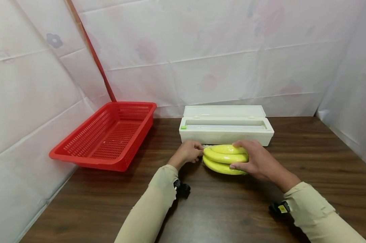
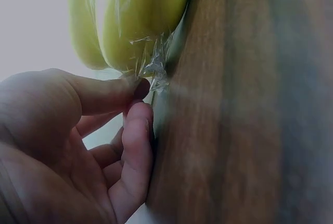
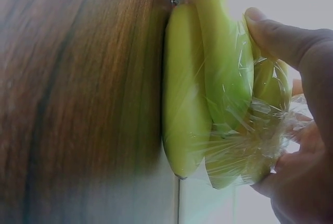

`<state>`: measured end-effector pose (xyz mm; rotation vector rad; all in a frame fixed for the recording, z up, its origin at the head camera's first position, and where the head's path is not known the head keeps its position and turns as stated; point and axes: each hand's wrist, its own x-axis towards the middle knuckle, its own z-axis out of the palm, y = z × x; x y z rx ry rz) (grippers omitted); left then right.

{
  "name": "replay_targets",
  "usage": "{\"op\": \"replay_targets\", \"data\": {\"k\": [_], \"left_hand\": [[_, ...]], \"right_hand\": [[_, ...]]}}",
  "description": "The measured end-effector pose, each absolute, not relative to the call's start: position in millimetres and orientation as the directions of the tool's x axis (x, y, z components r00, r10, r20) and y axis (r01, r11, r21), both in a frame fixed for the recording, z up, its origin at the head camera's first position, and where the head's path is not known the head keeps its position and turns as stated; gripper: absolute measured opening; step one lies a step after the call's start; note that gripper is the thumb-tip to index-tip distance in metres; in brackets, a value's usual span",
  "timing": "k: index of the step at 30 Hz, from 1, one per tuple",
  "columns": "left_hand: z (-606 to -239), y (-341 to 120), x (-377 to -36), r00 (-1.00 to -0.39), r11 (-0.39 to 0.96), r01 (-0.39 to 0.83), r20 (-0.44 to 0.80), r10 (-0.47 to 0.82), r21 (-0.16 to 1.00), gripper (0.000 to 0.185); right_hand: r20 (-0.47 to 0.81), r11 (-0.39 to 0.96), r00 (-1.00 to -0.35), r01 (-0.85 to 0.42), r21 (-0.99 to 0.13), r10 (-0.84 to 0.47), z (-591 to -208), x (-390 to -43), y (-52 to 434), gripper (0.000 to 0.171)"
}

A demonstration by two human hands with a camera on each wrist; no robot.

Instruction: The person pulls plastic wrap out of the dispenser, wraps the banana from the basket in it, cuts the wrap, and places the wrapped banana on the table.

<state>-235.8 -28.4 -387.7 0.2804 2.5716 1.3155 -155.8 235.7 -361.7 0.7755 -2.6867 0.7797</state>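
A bunch of yellow bananas (image 1: 224, 158) lies on the table in front of the white box, covered in clear plastic wrap (image 3: 234, 146). My right hand (image 1: 255, 160) grips the bunch at its right end, thumb on the near side and fingers over the far side. At the other end, my left hand (image 1: 188, 153) pinches a gathered bit of the clear wrap (image 2: 157, 67) between thumb and fingertips. Close up in the left wrist view, the wrap bunches just past the left thumb. The right wrist view shows wrinkled film over the banana tips beside the right fingers.
Behind the bananas stands a long white cling film dispenser box (image 1: 226, 135), its lid (image 1: 224, 110) raised and a green slider (image 1: 183, 127) at its left. A red plastic basket (image 1: 128, 158) sits at the left. White patterned sheets (image 1: 201, 60) enclose the wooden table (image 1: 219, 216).
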Motion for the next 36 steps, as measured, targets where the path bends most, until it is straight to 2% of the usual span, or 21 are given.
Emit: {"op": "replay_targets", "data": {"k": [6, 15, 26, 36], "left_hand": [[-386, -27, -240, -0.96, 0.582, 0.053, -0.12, 0.255, 0.811, 0.008], [-387, -26, -242, -0.959, 0.496, 0.005, -0.136, 0.248, 0.868, 0.007], [-392, -20, -247, -0.981, 0.487, -0.029, -0.118, 0.152, 0.873, 0.006], [-391, -17, -251, -0.997, 0.594, 0.019, -0.03, 0.073, 0.804, 0.012]], "right_hand": [[0.356, 0.721, -0.833, -0.548, -0.425, -0.423, -361, -156, 236, 0.065], [0.349, 0.722, -0.833, -0.548, -0.423, -0.428, -360, -156, 237, 0.065], [0.345, 0.722, -0.834, -0.547, -0.423, -0.43, -361, -156, 238, 0.061], [0.341, 0.725, -0.838, -0.541, -0.427, -0.425, -363, -157, 238, 0.06]]}}
